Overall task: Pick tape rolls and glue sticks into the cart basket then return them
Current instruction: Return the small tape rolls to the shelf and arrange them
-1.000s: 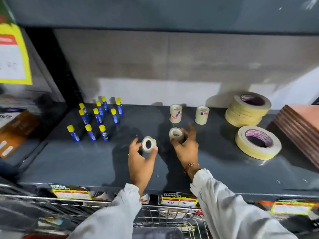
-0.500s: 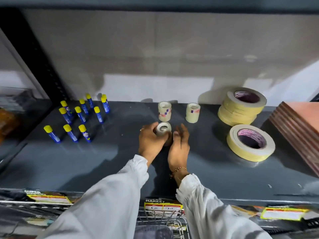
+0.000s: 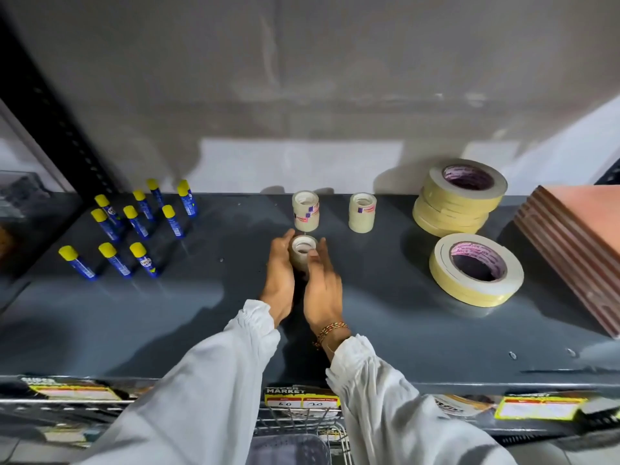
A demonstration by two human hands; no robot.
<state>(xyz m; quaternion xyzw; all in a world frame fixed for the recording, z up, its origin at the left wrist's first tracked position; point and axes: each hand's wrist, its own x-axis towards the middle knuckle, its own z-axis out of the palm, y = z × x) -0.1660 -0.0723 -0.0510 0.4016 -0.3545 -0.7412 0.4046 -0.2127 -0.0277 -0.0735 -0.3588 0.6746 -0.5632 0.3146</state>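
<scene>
Returning step, apparently: left hand (image 3: 280, 280) and right hand (image 3: 322, 286) cupped together around a small tape stack (image 3: 303, 253) on the shelf (image 3: 167, 313), just beyond the knuckles; next, release cleanly without toppling.

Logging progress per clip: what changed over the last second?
The left hand carried its small roll onto the roll by the right hand, forming a stack both hands now steady. Glue sticks, the back small rolls and the big rolls stayed.

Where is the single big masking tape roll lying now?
It lies flat on the shelf's right part, in front of the stacked masking rolls, left of the brown boards.
</scene>
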